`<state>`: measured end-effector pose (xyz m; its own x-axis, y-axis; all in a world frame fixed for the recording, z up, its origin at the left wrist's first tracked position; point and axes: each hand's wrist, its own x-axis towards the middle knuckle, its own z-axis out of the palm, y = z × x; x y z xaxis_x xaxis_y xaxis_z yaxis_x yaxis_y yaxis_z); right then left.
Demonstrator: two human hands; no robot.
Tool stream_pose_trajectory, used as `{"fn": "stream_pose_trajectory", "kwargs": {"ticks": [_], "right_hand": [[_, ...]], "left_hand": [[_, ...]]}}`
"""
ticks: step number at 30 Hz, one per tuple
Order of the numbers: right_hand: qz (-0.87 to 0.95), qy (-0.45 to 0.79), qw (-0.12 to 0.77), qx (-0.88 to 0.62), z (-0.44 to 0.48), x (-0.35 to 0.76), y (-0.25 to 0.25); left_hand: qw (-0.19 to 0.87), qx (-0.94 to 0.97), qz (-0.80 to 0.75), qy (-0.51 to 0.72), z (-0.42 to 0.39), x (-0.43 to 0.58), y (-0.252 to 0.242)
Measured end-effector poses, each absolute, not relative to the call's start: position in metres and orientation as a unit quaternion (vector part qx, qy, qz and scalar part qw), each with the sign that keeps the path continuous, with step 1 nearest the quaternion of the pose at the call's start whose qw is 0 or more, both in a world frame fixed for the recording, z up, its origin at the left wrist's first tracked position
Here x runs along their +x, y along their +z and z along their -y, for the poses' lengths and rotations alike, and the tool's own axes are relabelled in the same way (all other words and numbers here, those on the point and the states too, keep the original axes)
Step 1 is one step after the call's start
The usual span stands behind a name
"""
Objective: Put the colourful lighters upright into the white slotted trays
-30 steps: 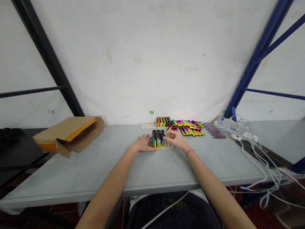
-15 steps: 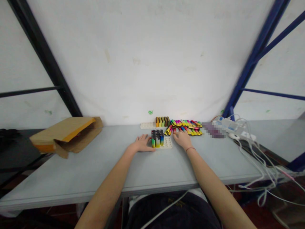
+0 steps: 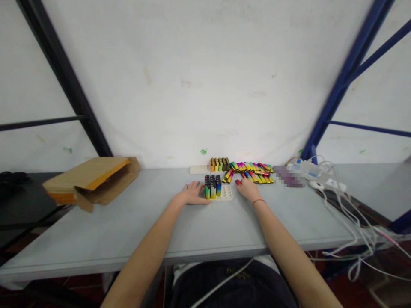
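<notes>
A white tray with holes (image 3: 227,193) lies on the table before me, its left part filled with several upright lighters (image 3: 212,187) that have dark tops and coloured bodies. My left hand (image 3: 193,193) rests beside the tray's left edge, fingers spread on the table and the thumb at its front corner. To the right of the tray, my right hand (image 3: 248,189) is closed on a red lighter (image 3: 238,182), whose end sticks out left of the fingers. Loose multicoloured lighters (image 3: 257,176) lie in rows just behind that hand.
Against the wall stand a second batch of upright lighters (image 3: 220,164) and a white tray (image 3: 199,169) part without lighters. A torn cardboard box (image 3: 93,182) lies at the left. White cables and a power strip (image 3: 311,170) crowd the right end, near a blurred purple patch.
My right hand has drawn slightly right, and the red lighter now shows in its fingers apart from the rows. The left hand stays by the tray.
</notes>
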<state>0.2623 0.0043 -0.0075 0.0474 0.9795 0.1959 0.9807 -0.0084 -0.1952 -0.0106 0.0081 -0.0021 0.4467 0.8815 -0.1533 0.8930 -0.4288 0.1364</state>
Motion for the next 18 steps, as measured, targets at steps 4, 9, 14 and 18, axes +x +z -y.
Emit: {"fn": "stream_pose_trajectory", "kwargs": {"ticks": [4, 9, 14, 18], "right_hand": [[0.704, 0.012, 0.114, -0.701, -0.003, 0.262, -0.005], [0.674, 0.071, 0.214, -0.703, -0.007, 0.266, -0.006], [0.675, 0.179, 0.41, -0.587, -0.012, 0.265, -0.01], [0.644, 0.346, 0.492, -0.474, -0.007, 0.256, -0.007]], "left_hand": [[0.096, 0.846, -0.523, -0.027, -0.007, -0.011, -0.001], [0.095, 0.847, -0.523, -0.029, -0.006, -0.01, 0.001], [0.094, 0.847, -0.523, -0.034, -0.007, -0.01, 0.0], [0.086, 0.847, -0.524, -0.035, -0.008, -0.011, -0.002]]}}
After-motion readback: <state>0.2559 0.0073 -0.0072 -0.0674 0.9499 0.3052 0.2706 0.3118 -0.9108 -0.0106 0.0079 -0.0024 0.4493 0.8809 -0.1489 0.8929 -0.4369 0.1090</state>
